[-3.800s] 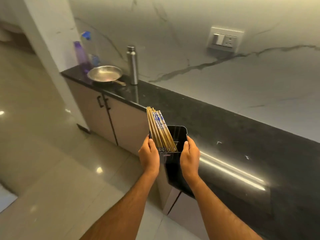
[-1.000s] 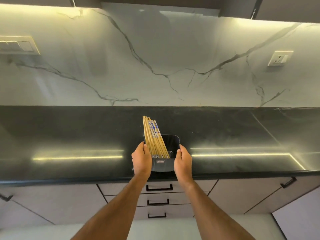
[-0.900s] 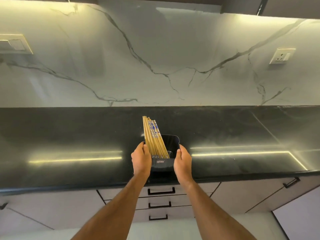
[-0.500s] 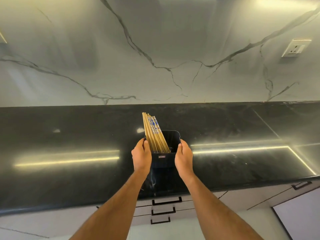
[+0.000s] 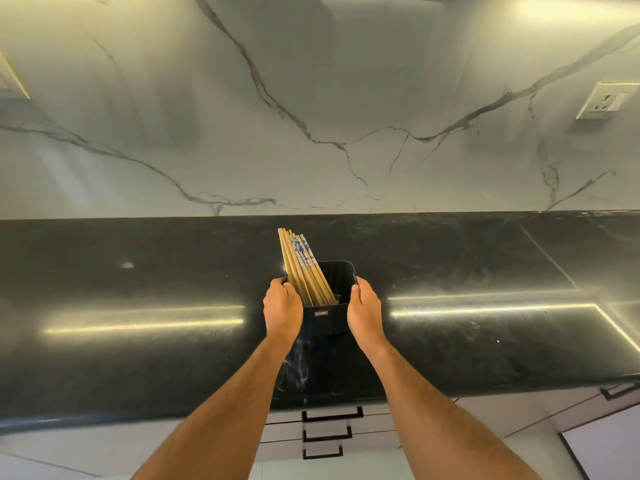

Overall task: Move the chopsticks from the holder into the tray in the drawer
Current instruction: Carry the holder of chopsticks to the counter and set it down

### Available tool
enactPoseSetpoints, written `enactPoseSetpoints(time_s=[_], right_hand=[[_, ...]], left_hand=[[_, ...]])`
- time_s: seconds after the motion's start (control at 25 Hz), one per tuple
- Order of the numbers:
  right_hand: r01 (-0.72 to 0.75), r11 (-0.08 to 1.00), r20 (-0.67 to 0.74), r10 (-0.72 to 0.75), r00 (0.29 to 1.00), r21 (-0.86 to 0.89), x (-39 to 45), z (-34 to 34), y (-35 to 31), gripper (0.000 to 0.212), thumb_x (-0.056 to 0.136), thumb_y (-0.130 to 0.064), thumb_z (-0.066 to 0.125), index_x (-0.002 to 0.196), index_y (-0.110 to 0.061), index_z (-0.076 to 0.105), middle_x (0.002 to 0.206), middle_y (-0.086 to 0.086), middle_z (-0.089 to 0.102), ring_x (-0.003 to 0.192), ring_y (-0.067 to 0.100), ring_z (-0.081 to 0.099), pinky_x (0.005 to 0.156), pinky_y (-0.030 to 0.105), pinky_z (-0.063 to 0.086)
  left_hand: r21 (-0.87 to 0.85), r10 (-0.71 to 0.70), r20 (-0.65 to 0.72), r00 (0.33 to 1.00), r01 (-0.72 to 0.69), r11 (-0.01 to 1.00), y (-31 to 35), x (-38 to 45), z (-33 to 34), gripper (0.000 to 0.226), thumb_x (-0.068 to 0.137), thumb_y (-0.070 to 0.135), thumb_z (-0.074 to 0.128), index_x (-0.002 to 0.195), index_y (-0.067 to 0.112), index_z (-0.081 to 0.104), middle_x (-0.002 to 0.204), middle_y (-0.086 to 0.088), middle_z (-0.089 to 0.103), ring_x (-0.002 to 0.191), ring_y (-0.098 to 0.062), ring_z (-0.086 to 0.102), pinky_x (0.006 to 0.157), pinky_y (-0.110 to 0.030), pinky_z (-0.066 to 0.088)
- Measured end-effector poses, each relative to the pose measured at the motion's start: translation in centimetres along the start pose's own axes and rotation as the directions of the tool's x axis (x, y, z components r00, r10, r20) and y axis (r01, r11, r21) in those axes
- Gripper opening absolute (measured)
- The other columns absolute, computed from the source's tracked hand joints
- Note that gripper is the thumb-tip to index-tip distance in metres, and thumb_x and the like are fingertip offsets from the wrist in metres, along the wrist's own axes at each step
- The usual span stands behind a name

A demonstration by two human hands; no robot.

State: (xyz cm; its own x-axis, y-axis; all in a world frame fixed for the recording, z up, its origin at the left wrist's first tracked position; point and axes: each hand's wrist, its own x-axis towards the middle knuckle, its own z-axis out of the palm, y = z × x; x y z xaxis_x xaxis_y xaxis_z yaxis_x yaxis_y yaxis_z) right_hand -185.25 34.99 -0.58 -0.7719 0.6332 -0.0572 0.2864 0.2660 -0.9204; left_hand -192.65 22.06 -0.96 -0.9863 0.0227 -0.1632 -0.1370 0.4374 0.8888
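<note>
A black rectangular holder [image 5: 325,318] sits on or just above the black countertop [image 5: 138,358]; I cannot tell whether it touches. My left hand [image 5: 282,308] grips its left side and my right hand [image 5: 364,311] grips its right side. A bundle of wooden chopsticks [image 5: 300,268], some with blue-and-white patterned ends, leans to the left inside the holder and sticks out above its rim. Below the counter edge, three stacked drawers [image 5: 329,433] with black handles are shut. No tray is visible.
A white marble backsplash [image 5: 311,116] rises behind the counter. A wall socket [image 5: 604,100] is at the right and a switch plate [image 5: 10,81] at the far left. Light strips reflect on the counter. Another cabinet handle [image 5: 620,391] shows at the lower right.
I carried the holder from the counter's end to its middle above the drawers. Over the last second both hands moved it farther in over the countertop, away from the front edge.
</note>
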Motion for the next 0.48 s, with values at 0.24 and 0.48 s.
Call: enactPoseSetpoints(time_s=[0.24, 0.48], right_hand=[[0.001, 1.0, 0.037, -0.001, 0.999, -0.007, 0.2, -0.3, -0.1, 0.035, 0.11, -0.021, 0.032, 0.135, -0.012, 0.054, 0.107, -0.008, 0.055, 0.092, 0.002, 0.055, 0.062, 0.009, 0.04], [-0.026, 0.999, 0.01, 0.026, 1.0, 0.021, 0.2, 0.0, 0.1, 0.036, 0.11, -0.02, 0.032, 0.137, -0.012, 0.053, 0.12, -0.001, 0.06, 0.107, 0.007, 0.053, 0.072, 0.008, 0.037]], left_hand=[[0.161, 0.098, -0.136, 0.986, -0.076, 0.984, -0.5, 0.0, 0.2, 0.027, 0.106, 0.022, 0.035, 0.095, 0.012, 0.059, 0.095, -0.007, 0.063, 0.078, -0.013, 0.057, 0.067, -0.027, 0.046], [-0.047, -0.027, -0.159, 0.987, 0.02, 0.999, -1.2, 0.5, 1.3, 0.028, 0.107, 0.024, 0.036, 0.1, 0.012, 0.06, 0.1, -0.009, 0.064, 0.085, -0.014, 0.06, 0.069, -0.027, 0.046]])
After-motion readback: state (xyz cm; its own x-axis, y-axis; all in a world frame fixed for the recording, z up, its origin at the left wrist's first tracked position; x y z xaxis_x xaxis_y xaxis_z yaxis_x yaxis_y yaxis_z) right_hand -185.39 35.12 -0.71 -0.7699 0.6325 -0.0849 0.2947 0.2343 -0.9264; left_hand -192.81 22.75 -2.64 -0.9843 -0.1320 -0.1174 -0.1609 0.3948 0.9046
